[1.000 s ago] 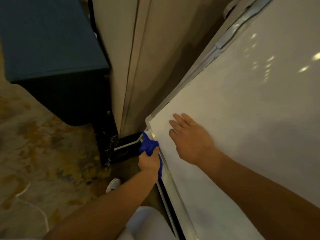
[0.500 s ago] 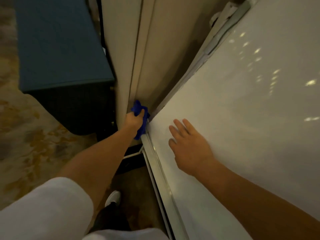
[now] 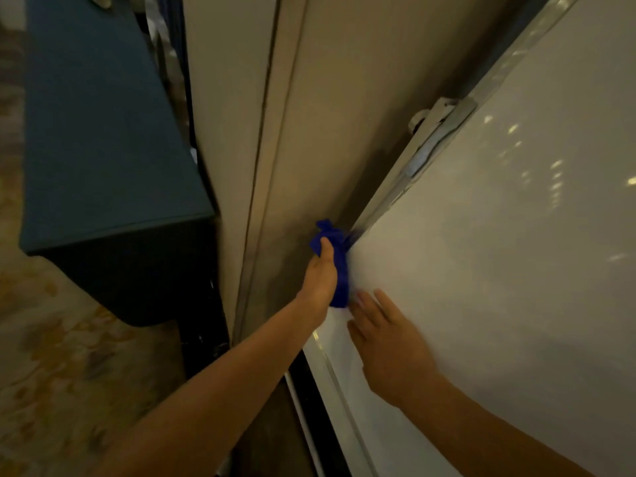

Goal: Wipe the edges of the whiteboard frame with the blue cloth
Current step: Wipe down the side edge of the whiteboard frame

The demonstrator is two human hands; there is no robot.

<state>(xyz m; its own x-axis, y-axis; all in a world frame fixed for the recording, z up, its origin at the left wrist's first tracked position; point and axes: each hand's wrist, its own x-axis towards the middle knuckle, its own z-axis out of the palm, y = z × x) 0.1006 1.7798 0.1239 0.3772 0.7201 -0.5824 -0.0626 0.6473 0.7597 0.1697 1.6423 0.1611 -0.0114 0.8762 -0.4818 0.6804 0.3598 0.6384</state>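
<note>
The whiteboard [image 3: 499,270] fills the right side, tilted in view, with a pale metal frame [image 3: 433,146] along its left edge. My left hand [image 3: 320,280] grips a bunched blue cloth [image 3: 339,256] and presses it against the frame's left edge, near the corner where the frame bends. My right hand [image 3: 389,349] lies flat on the white surface just below the cloth, fingers spread, holding nothing. The frame under the cloth is hidden.
A beige wall panel [image 3: 309,115] stands right behind the board's left edge. A table with a dark teal cover [image 3: 103,132] stands at the left over patterned carpet [image 3: 51,356]. A bracket [image 3: 430,115] sits on the frame higher up.
My left hand has slid the cloth up along the frame from the lower corner. The view has shifted up with it. My right hand stays flat on the board.
</note>
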